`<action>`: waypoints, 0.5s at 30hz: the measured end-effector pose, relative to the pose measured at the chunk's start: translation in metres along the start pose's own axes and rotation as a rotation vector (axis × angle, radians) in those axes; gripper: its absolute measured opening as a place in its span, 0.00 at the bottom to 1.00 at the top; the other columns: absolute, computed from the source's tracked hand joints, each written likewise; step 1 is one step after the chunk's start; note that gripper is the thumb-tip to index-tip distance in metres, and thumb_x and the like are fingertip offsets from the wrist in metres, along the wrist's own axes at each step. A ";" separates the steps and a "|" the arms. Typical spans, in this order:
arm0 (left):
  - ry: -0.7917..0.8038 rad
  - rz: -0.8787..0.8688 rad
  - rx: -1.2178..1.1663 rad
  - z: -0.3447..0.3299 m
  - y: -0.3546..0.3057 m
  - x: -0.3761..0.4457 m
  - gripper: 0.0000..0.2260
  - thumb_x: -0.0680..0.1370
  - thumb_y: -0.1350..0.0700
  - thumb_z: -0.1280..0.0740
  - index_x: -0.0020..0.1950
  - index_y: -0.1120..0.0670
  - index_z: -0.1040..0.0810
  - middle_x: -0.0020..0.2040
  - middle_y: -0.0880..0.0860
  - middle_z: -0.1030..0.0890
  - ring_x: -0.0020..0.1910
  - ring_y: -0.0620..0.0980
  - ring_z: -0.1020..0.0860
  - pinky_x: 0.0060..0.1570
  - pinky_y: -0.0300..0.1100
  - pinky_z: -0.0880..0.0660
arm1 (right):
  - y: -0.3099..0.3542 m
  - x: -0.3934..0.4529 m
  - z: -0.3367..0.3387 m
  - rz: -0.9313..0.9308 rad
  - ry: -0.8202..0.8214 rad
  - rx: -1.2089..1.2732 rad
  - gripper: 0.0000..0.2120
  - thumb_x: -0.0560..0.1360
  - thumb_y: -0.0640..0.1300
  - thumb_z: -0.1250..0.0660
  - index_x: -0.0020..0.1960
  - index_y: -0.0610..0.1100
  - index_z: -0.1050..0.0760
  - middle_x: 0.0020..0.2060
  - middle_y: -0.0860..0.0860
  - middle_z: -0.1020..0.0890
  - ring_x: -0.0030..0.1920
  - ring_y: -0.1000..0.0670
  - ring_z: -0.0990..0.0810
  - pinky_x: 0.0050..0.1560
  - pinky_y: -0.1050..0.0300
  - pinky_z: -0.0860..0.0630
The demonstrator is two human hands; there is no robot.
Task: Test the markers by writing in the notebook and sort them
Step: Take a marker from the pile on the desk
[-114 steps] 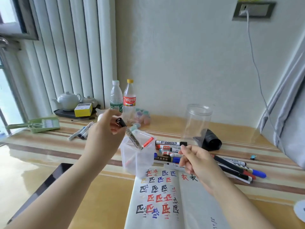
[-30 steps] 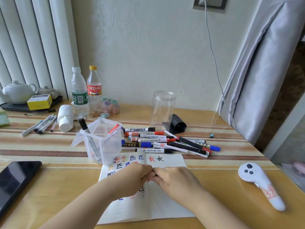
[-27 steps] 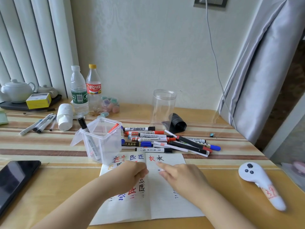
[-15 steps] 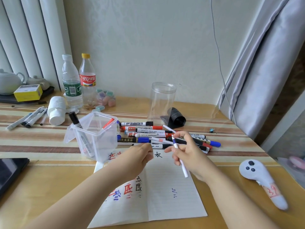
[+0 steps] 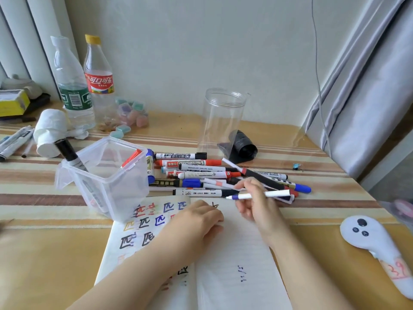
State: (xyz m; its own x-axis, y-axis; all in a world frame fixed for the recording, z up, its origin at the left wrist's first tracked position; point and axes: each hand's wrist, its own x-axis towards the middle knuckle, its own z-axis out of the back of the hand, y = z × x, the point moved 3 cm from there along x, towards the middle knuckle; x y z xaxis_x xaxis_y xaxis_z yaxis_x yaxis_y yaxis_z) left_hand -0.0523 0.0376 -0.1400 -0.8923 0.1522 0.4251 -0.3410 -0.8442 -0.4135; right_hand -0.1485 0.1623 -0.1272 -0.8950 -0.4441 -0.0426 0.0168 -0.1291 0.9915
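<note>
White marker (image 5: 261,194): slim barrel, blue band near the exposed tip, lying level above the notebook's (image 5: 232,253) top edge, tip pointing toward the left hand. Right hand (image 5: 254,204) pinches it about a third back from the tip, so most of the barrel sticks out past the grip toward the marker pile (image 5: 214,175).

Handling, my read: light, rigid, smooth plastic. It'll pivot in a two-finger pinch. Better to take it close behind the tip for writing; the long tail adds leverage if held mid-barrel. Tip is uncapped, so it can smear the page or skin.

Left hand (image 5: 199,220) sits fist-like on the notebook just short of the tip, fingers curled under. Probably has the cap, but can't see it, so can't tell if it holds anything.

Just beyond the grip: pile of untested markers. Off to the left-hand side: clear bin (image 5: 107,177) with a black marker and a red-tipped one inside. Behind the pile: clear jar (image 5: 223,119), looks empty.

Hard to read: right fingers are motion-blurred, exact finger placement unclear. The left forearm covers part of the test scribbles.
</note>
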 end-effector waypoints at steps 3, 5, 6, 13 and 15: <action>0.029 -0.008 -0.005 -0.003 0.003 0.000 0.13 0.75 0.51 0.45 0.46 0.53 0.22 0.40 0.47 0.19 0.42 0.47 0.25 0.40 0.36 0.30 | -0.003 0.004 0.002 0.086 -0.065 -0.201 0.13 0.76 0.46 0.40 0.36 0.40 0.29 0.22 0.51 0.27 0.25 0.56 0.33 0.30 0.62 0.37; 0.037 0.004 -0.002 -0.004 0.004 0.000 0.13 0.75 0.51 0.46 0.46 0.52 0.22 0.39 0.47 0.20 0.42 0.47 0.24 0.39 0.39 0.27 | -0.007 0.005 0.003 0.124 -0.097 -0.295 0.12 0.76 0.43 0.37 0.35 0.41 0.30 0.22 0.52 0.26 0.24 0.57 0.32 0.28 0.64 0.34; 0.041 0.009 0.003 -0.004 0.004 0.000 0.14 0.75 0.51 0.46 0.46 0.52 0.22 0.39 0.47 0.20 0.42 0.48 0.24 0.38 0.40 0.26 | -0.009 0.005 0.003 0.132 -0.107 -0.317 0.11 0.75 0.42 0.35 0.34 0.43 0.31 0.22 0.52 0.26 0.23 0.57 0.31 0.27 0.65 0.34; 0.029 0.014 0.021 -0.002 0.000 0.000 0.15 0.74 0.51 0.46 0.45 0.53 0.21 0.37 0.48 0.20 0.40 0.49 0.22 0.35 0.37 0.24 | -0.016 0.010 0.001 0.210 -0.161 -0.421 0.17 0.73 0.41 0.32 0.31 0.46 0.36 0.24 0.49 0.29 0.25 0.55 0.36 0.27 0.61 0.39; 0.025 0.011 0.019 -0.003 0.000 0.000 0.15 0.74 0.51 0.46 0.45 0.53 0.21 0.36 0.48 0.20 0.40 0.49 0.22 0.35 0.38 0.24 | -0.016 0.010 0.001 0.205 -0.148 -0.431 0.15 0.73 0.42 0.32 0.32 0.43 0.35 0.26 0.43 0.27 0.27 0.52 0.34 0.29 0.58 0.37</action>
State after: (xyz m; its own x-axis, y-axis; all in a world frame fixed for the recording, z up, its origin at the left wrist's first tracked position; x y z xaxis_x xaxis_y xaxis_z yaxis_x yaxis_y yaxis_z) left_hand -0.0530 0.0392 -0.1422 -0.9030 0.1559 0.4003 -0.3260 -0.8556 -0.4022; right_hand -0.1583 0.1603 -0.1439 -0.9072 -0.3718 0.1968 0.3537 -0.4208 0.8354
